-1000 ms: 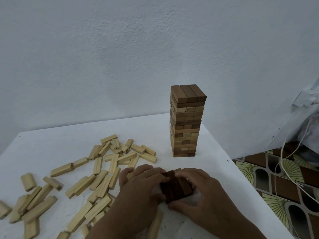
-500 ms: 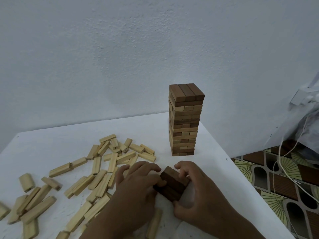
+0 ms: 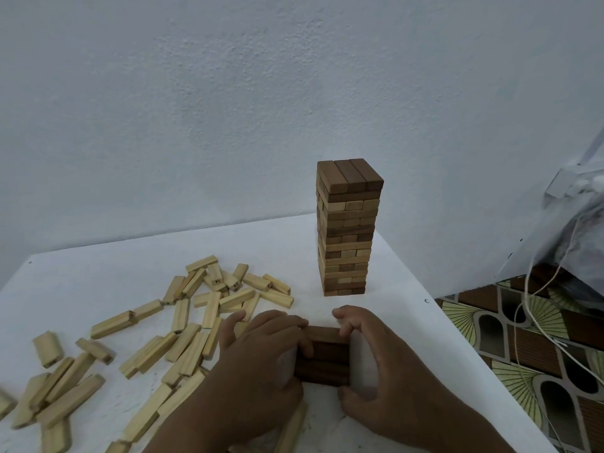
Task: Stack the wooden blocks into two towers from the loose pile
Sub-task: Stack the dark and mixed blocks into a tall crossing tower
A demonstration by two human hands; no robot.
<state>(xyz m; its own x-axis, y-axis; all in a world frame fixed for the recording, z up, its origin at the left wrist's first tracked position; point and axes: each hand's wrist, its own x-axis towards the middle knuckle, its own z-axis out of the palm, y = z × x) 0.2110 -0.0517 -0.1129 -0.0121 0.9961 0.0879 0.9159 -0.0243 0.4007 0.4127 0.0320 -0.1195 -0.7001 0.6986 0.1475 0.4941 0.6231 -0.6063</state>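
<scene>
A tall tower (image 3: 347, 230) of dark and light wooden blocks stands at the table's back right, capped by three dark blocks. In front of it a low layer of dark blocks (image 3: 323, 356) lies flat on the white table (image 3: 98, 282). My left hand (image 3: 261, 351) presses against this layer's left side and my right hand (image 3: 376, 358) against its right side. Both hands grip it between fingers and thumbs. A loose pile of light blocks (image 3: 183, 322) spreads across the table to the left.
The table's right edge runs close beside my right hand. Past it lies a patterned floor (image 3: 523, 338) with white cables (image 3: 536, 305) and a plastic bag (image 3: 575, 230). A pale wall rises right behind the tower.
The dark block layer was tilted up between my hands. Now it lies flat and squared on the table, with a hand on each side.
</scene>
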